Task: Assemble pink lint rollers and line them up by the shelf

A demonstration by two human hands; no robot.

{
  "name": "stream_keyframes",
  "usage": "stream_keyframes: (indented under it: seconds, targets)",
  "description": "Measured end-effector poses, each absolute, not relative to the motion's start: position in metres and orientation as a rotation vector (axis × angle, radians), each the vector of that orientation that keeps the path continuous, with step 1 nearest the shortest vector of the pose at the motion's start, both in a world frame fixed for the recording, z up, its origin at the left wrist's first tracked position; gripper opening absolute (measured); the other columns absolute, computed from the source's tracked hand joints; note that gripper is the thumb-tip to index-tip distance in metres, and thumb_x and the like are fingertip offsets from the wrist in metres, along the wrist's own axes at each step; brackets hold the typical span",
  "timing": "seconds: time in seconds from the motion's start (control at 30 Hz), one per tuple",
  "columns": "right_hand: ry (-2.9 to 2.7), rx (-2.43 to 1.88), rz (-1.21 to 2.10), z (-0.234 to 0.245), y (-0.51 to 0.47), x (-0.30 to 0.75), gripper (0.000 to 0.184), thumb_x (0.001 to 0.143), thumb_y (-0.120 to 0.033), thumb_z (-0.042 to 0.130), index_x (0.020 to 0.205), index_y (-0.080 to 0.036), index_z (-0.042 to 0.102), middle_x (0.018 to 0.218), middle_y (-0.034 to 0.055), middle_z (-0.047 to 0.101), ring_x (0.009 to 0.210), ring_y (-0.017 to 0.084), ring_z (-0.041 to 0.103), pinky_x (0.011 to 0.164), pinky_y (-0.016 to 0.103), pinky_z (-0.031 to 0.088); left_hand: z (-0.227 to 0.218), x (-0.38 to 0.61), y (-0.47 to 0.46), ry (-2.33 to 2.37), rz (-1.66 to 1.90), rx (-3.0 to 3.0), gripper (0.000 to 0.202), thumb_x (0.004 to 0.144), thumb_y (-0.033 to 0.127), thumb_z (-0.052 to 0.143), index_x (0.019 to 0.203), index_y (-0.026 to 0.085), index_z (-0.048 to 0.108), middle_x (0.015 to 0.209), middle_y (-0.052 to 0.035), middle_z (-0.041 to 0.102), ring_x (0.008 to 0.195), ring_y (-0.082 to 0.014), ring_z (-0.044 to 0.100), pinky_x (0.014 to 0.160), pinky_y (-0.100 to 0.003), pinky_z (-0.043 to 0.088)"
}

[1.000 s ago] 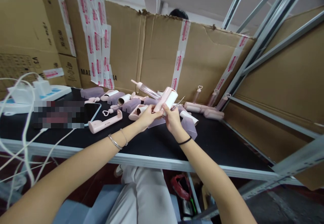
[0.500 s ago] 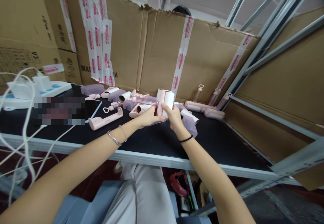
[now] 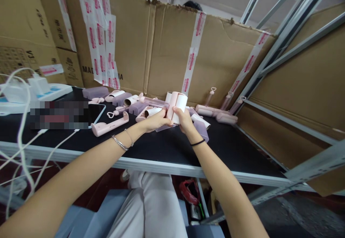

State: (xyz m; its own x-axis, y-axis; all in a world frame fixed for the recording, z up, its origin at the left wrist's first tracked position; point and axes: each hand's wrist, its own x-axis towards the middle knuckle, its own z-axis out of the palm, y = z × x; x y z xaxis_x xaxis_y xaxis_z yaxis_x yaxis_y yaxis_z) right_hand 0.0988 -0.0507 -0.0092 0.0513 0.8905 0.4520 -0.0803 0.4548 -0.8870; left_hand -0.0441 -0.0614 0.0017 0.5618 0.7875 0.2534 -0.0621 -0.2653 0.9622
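Both of my hands hold a pink lint roller [image 3: 178,103] with a white roll, upright above the black tabletop [image 3: 237,152]. My left hand [image 3: 156,120] grips its lower left side, next to a clear pink handle tube [image 3: 154,102] that sticks out to the left. My right hand [image 3: 184,119] is closed on the roller's lower right side, thumb on the white roll. Loose pink roller parts and pale purple covers [image 3: 201,130] lie just behind and beside my hands.
A long pink handle piece [image 3: 109,125] lies left of my hands, beside a phone [image 3: 94,113]. White cables and a power strip [image 3: 40,91] fill the far left. More pink rollers [image 3: 215,114] lie at the back right. Taped cardboard walls [image 3: 167,51] and metal shelf rails [image 3: 269,26] enclose the bench.
The roller went from tilted and raised to upright and lower, close to the tabletop. The clear tube swung from pointing up-left to lying level. A thin metal tool seen by my right hand is gone from sight.
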Motion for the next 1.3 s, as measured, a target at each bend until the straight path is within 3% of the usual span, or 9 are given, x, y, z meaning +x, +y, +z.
stream_keyframes:
  seconds: [0.1, 0.27, 0.47, 0.77, 1.07, 1.23, 1.3]
  targets:
    - [-1.207, -0.718, 0.779, -0.017, -0.050, 0.092, 0.043, 0.069, -0.045, 0.062, 0.100, -0.016, 0.056, 0.090, 0.0045, 0.064, 0.078, 0.017, 0.060, 0.074, 0.032, 0.050, -0.003, -0.044, -0.064, 0.708, 0.947, 1.742, 0.053, 0.061, 0.014, 0.065, 0.110, 0.014, 0.045, 0.097, -0.0046, 0.057, 0.092, -0.0179, 0.056, 0.085, -0.035, 0.044]
    - [-1.197, -0.724, 0.718, -0.023, -0.049, 0.086, 0.043, 0.070, -0.046, 0.063, 0.100, -0.016, 0.055, 0.090, 0.0047, 0.064, 0.077, 0.017, 0.060, 0.074, 0.032, 0.051, -0.008, -0.043, -0.068, 0.774, 0.986, 1.803, 0.071, 0.062, 0.021, 0.068, 0.124, 0.016, 0.034, 0.104, -0.0070, 0.056, 0.096, -0.0197, 0.055, 0.085, -0.037, 0.045]
    - [-1.190, -0.736, 0.609, -0.019, -0.051, 0.085, 0.041, 0.073, -0.046, 0.060, 0.100, -0.016, 0.055, 0.090, 0.0050, 0.064, 0.078, 0.017, 0.060, 0.074, 0.032, 0.050, -0.012, -0.030, -0.068, 0.811, 1.230, 1.765, 0.064, 0.062, 0.012, 0.060, 0.122, 0.020, 0.040, 0.105, -0.0040, 0.054, 0.100, -0.0196, 0.052, 0.087, -0.035, 0.044]
    - [-1.271, -0.645, 0.690, -0.013, -0.044, 0.089, 0.034, 0.073, -0.047, 0.059, 0.090, -0.017, 0.055, 0.079, 0.0011, 0.061, 0.068, 0.014, 0.057, 0.064, 0.026, 0.048, -0.010, -0.023, -0.064, 0.869, 1.331, 1.727, 0.075, 0.058, 0.009, 0.058, 0.130, 0.019, 0.040, 0.116, -0.0067, 0.049, 0.111, -0.0238, 0.044, 0.091, -0.036, 0.044]
    - [-1.331, -0.635, 0.856, -0.013, -0.040, 0.095, 0.034, 0.069, -0.051, 0.060, 0.079, -0.020, 0.051, 0.061, -0.0021, 0.053, 0.057, 0.013, 0.053, 0.054, 0.026, 0.047, -0.011, -0.021, -0.066, 0.745, 1.263, 1.511, 0.082, 0.055, 0.006, 0.057, 0.133, 0.021, 0.038, 0.109, -0.0048, 0.054, 0.089, -0.0165, 0.054, 0.069, -0.026, 0.049]
    - [-1.352, -0.675, 0.892, -0.015, -0.039, 0.096, 0.035, 0.070, -0.053, 0.056, 0.080, -0.020, 0.051, 0.060, -0.0018, 0.053, 0.050, 0.013, 0.049, 0.048, 0.027, 0.043, -0.010, -0.020, -0.068, 0.668, 1.199, 1.464, 0.081, 0.055, 0.007, 0.055, 0.132, 0.021, 0.034, 0.105, -0.0044, 0.053, 0.082, -0.0135, 0.054, 0.067, -0.025, 0.049]
    - [-1.376, -0.681, 0.865, -0.016, -0.039, 0.099, 0.037, 0.071, -0.054, 0.056, 0.084, -0.019, 0.051, 0.067, 0.0000, 0.057, 0.055, 0.014, 0.053, 0.052, 0.029, 0.045, -0.009, -0.022, -0.069, 0.686, 1.158, 1.511, 0.084, 0.057, 0.008, 0.057, 0.135, 0.022, 0.029, 0.111, -0.0063, 0.052, 0.084, -0.0137, 0.055, 0.070, -0.027, 0.048]
